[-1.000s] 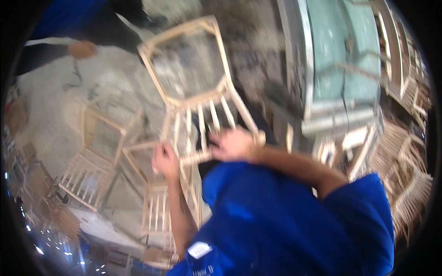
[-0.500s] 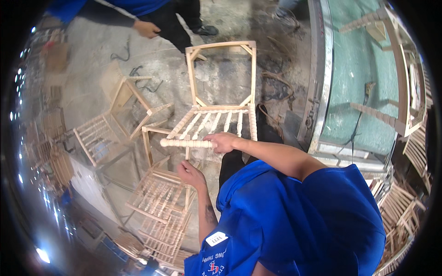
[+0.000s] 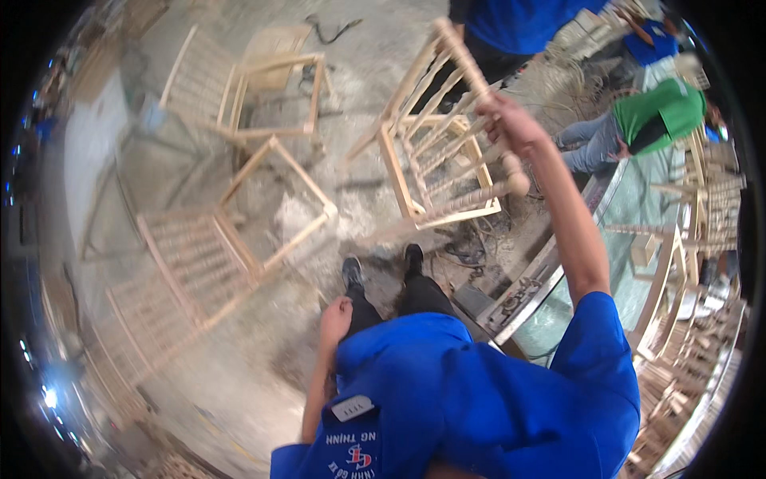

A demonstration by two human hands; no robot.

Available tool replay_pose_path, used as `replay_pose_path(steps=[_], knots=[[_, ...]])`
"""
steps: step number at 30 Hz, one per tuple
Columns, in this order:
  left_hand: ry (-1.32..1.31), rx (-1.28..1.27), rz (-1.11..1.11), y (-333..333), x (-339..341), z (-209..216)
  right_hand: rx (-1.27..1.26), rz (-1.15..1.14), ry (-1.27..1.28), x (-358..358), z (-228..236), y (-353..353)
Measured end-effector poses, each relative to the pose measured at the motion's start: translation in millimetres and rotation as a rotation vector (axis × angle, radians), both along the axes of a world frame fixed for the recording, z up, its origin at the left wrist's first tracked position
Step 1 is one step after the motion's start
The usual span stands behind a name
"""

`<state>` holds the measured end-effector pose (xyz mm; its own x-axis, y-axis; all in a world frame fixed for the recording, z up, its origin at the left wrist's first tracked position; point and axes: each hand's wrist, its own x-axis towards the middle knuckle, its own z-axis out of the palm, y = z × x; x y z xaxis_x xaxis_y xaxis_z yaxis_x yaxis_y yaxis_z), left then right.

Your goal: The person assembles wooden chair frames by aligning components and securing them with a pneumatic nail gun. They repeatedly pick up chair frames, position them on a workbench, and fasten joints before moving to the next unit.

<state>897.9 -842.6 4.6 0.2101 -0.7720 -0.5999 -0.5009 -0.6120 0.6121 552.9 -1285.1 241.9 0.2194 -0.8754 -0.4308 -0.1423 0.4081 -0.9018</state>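
Note:
My right hand (image 3: 515,128) is closed around the turned top rail of an unfinished wooden chair (image 3: 396,176). The chair is tilted, with its spindled back towards me and its open seat frame beyond. Its lower parts are partly hidden behind the spindles. Down by my left thigh hangs my left hand (image 3: 336,319), its fingers curled, with nothing seen in them. Left of my feet lies another bare chair frame (image 3: 263,267) with a row of spindles.
Farther left is one more chair frame (image 3: 275,132). A person in blue (image 3: 523,28) stands just past the held chair. To the right runs a green-topped conveyor (image 3: 550,319) carrying chair parts, with a person in green (image 3: 658,120) beside it. A cord (image 3: 331,32) lies on the floor.
The held chair has swung up and to the right with my right hand, and it has turned. My left hand has dropped beside my thigh. The whole view has shifted.

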Motion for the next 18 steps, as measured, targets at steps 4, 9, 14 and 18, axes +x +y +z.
replay_pose_path(steps=[4,9,14,18], knots=[[0.255,0.133,-0.092,20,-30,-10,-0.079,-0.008,-0.348,68,76,32],[0.741,0.021,0.281,-27,-86,-9,-0.098,0.378,-0.789,175,122,26],[0.968,-0.041,0.780,-107,-134,80,-0.354,0.187,-1.002,219,207,76],[0.493,-0.455,0.726,-90,-112,46,-0.356,0.361,-1.121,258,267,125]])
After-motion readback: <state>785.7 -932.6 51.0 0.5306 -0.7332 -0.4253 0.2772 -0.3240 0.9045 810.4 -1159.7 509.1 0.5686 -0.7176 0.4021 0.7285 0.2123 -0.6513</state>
